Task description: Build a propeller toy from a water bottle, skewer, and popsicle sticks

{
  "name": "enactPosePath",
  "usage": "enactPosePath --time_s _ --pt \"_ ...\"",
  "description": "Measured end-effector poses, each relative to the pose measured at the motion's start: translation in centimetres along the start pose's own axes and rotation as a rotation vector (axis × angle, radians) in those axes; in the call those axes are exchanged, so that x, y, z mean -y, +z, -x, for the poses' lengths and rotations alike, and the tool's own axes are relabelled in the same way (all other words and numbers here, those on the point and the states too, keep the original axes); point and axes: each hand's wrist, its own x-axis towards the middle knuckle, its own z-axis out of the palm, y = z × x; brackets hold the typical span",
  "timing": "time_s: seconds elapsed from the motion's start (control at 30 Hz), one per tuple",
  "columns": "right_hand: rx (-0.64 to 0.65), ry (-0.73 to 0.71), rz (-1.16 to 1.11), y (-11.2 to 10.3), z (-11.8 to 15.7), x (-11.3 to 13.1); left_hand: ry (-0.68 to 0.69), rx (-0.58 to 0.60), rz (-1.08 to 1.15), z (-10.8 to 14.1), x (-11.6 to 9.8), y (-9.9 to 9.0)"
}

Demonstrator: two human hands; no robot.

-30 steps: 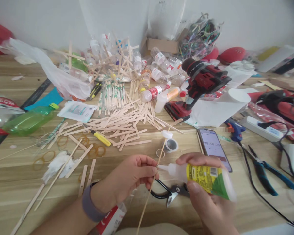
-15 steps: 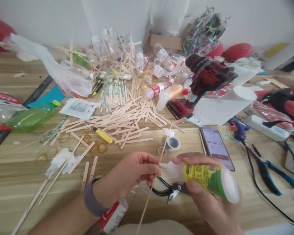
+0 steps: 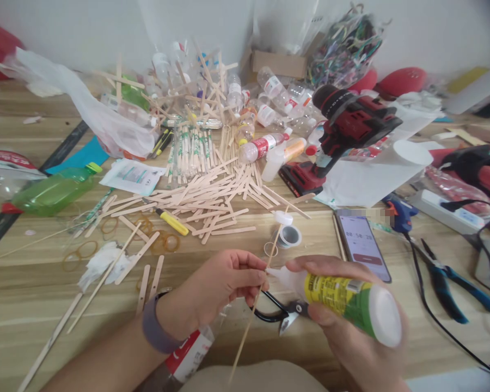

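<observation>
Forearm slanting up from the lower left, with a wristband on it, ends in the left hand, whose thumb and fingertips are pinched together on a thin wooden stick. Opposite, the right hand has fingers and thumb clamped round a squeeze bottle.

The bottle lies tipped nearly level in that grip, base to the right, its white nozzle pointing at the stick beside the left fingertips; whether the tip touches the wood I cannot tell. The stick runs slantwise through the left pinch, its lower part reaching toward the bottom edge.

Behind everything is a pale wall, then a wood-grain table. On it are a heap of flat sticks, an upright drill, a phone beyond the right hand, pliers, scissors below the nozzle and a small cup.
</observation>
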Motion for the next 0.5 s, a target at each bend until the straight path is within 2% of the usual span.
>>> enactPosePath --time_s 0.13,0.3,0.5 --pt "-0.1 0.045 -0.094 0.4 -0.3 -0.4 -0.009 0.008 -0.025 0.0 0.1 0.2" --pt "-0.277 0.035 -0.232 -0.6 -0.8 -0.6 -0.021 -0.011 -0.011 0.0 0.0 0.1" --pt "-0.181 0.037 -0.099 -1.0 0.1 -1.0 -0.047 -0.011 -0.01 0.1 -0.3 0.1"
